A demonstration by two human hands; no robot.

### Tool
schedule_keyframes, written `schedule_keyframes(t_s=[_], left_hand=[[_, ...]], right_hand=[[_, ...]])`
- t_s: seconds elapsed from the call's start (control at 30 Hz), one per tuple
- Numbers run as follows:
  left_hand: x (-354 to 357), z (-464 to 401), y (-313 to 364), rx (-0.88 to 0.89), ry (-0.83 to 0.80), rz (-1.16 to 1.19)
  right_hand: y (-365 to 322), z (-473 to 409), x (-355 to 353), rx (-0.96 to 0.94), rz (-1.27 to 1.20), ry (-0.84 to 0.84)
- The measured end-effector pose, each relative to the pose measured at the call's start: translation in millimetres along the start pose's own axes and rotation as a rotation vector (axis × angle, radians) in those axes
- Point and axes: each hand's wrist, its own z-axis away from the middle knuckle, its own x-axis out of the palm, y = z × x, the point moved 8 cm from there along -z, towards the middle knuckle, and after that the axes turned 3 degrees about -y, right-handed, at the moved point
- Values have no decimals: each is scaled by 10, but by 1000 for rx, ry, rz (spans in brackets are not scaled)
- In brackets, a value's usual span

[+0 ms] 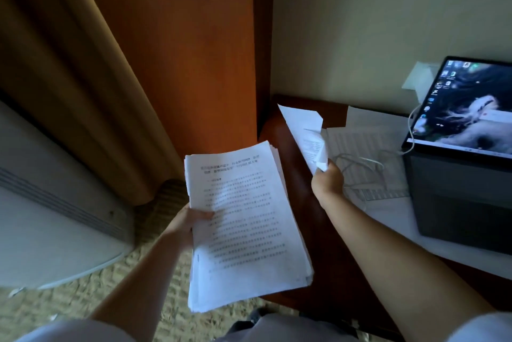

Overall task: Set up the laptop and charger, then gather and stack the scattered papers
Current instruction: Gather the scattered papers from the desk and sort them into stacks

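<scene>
Stack of papers [246, 228]: held in the air beside the desk; rows of print are seen but too blurred to be read.
Left hand [191, 219]: at 9 o'clock of the stack, thumb pressed on top.
Loose sheet [307, 136]: curled, lifted over the desk [313, 230].
Right hand [328, 182]: sheet's bottom end is pinched, at 6 o'clock.
Laptop [465, 108]: open, lit, at 3 o'clock; white cable [360, 164] plugged in.
Other papers [368, 131]: spread under the cable.
</scene>
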Motion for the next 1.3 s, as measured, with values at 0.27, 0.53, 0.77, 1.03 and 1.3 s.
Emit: schedule_keyframes(t_s=[0.27,0.53,0.77,1.03,1.3], left_hand=[[552,-481,-265,-139,10,-284],[645,-472,99,188,506,-815],[558,-524,136,144,389,-123],[296,-257,433,319,771,-256],[70,-99,765,402,811,-199]], right_hand=[[-36,213,-117,-167,111,27],[-51,595,121,-497,351,-123],[285,796,484,-430,415,-710],[-15,866,343,-660,551,-489],[89,1258,770,-774,782,-872]])
